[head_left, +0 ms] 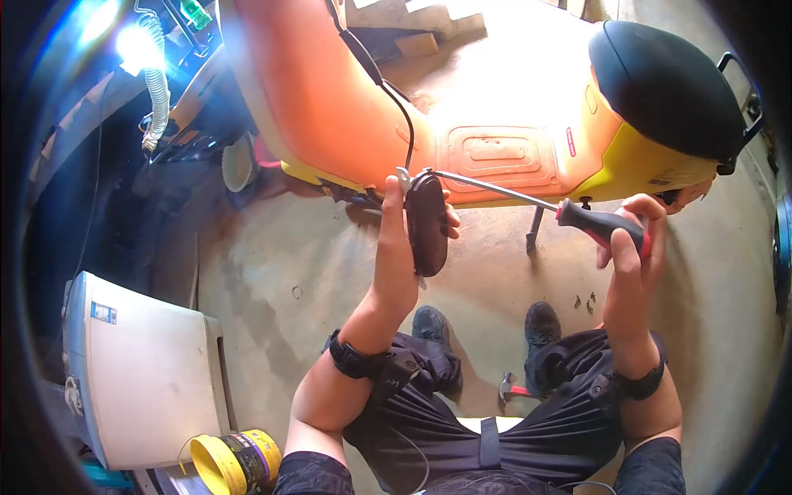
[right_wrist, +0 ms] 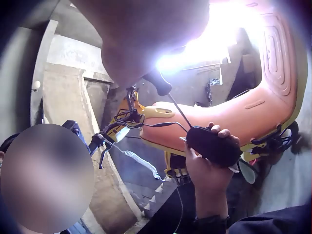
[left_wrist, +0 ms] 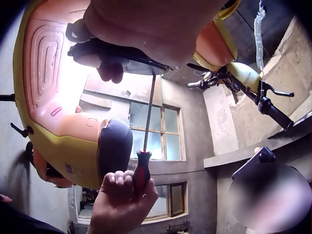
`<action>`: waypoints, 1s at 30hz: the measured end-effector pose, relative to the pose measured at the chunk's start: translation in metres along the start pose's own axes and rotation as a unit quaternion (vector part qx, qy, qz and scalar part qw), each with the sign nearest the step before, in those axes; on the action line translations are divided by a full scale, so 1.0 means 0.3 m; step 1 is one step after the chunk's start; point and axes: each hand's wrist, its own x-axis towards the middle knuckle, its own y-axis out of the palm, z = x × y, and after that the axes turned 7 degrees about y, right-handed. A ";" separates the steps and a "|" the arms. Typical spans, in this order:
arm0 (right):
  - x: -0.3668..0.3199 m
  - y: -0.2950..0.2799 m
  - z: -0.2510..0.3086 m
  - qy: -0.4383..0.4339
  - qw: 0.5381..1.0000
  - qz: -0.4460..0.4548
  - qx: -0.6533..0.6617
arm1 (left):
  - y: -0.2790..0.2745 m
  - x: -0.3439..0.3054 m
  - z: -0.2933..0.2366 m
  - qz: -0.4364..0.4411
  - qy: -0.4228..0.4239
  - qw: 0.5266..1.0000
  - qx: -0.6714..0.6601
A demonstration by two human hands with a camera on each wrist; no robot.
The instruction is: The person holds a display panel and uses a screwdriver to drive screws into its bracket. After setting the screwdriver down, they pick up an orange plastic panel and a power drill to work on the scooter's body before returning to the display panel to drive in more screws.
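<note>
A dark, rounded, elongated part (head_left: 427,224) with a black cable at its top is gripped upright by the left hand (head_left: 396,247); the fingers come round its far side. In the right wrist view the same dark part (right_wrist: 214,146) lies in the left hand (right_wrist: 209,170). The right hand (head_left: 634,256) holds a screwdriver (head_left: 594,223) by its black and red handle, the shaft reaching to the part's top end. The left wrist view shows the right hand (left_wrist: 122,202) round the handle (left_wrist: 142,173), the tip hidden behind the part.
An orange and yellow scooter (head_left: 495,157) with a black seat (head_left: 664,91) stands in front. On the floor are a red-handled hammer (head_left: 518,390) between the legs, small dark pieces (head_left: 590,304), a white bin (head_left: 148,371) and a yellow bucket (head_left: 214,466) at the left.
</note>
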 end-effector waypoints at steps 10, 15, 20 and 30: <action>0.013 -0.049 -0.021 0.093 0.995 0.038 -0.007 | -0.001 0.000 0.011 0.000 0.003 1.000 -0.004; 0.010 0.033 -0.017 -0.007 0.999 -0.033 -0.021 | -0.001 -0.001 0.009 0.001 0.005 1.000 0.001; 0.013 0.025 -0.015 -0.045 0.997 -0.062 -0.007 | -0.005 0.002 0.010 0.003 0.006 1.000 -0.002; 0.007 0.043 -0.022 -0.041 0.996 -0.056 -0.053 | -0.005 0.001 0.004 -0.001 0.012 1.000 0.001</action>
